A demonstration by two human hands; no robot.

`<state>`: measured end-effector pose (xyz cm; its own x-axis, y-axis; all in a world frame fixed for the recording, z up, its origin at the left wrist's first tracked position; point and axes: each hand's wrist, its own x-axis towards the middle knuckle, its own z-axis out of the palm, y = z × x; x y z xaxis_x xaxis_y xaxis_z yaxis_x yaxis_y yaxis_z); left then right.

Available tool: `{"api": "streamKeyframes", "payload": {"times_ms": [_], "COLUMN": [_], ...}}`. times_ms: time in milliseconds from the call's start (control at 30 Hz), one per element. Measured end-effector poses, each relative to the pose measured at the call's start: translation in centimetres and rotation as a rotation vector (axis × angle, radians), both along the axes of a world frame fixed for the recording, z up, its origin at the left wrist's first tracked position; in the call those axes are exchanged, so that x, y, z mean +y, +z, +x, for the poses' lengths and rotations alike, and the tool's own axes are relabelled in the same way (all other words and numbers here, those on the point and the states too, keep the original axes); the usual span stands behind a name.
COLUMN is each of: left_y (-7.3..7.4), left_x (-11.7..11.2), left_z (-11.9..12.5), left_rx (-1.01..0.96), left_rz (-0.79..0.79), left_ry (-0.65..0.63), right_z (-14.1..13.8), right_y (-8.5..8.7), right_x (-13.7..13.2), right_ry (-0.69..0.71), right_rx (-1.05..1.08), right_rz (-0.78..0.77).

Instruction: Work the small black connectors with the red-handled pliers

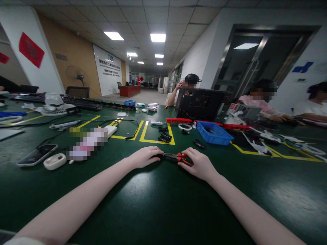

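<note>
My right hand (196,164) is closed on the handles of red-and-black needle-nose pliers (182,158), whose jaws point left. Opposite it, my left hand (146,157) pinches a small black piece (160,156), mostly covered by the fingers. The plier tips reach this piece; whether they grip it is too small to tell. Just beyond my hands, several small black parts (165,137) lie in a loose pile inside a yellow taped outline. Another black part (199,143) rests to the right of them, near a blue tray (214,133).
The green table (153,211) carries a white cable coil (185,127), red strips (178,120) and a large black case (199,103). On the left lie a phone (37,155), a white oval case (54,161) and cables. Other people sit across the table and at the right.
</note>
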<state>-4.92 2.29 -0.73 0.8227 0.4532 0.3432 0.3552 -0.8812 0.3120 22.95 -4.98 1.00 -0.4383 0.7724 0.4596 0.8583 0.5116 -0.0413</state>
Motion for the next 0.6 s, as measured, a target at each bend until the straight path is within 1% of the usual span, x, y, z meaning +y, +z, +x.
{"api": "streamKeyframes", "payload": {"times_ms": [267,467,600], "left_y": [0.07,-0.01,0.06], "left_x": [-0.03,0.0,-0.06], "left_z": [0.02,0.04,0.09], "left_rx": [-0.004,0.0,-0.008], "left_rz": [-0.008,0.004,0.001], "left_ry": [0.008,0.014,0.012], "right_z": [0.22,-0.11,-0.22], "right_y": [-0.23,-0.02,-0.04], "right_x": [0.3,0.3,0.21], "right_ry": [-0.005,-0.043,-0.035], "right_rx": [0.017,-0.056,-0.053], "right_rz": [0.013,-0.014,-0.025]}}
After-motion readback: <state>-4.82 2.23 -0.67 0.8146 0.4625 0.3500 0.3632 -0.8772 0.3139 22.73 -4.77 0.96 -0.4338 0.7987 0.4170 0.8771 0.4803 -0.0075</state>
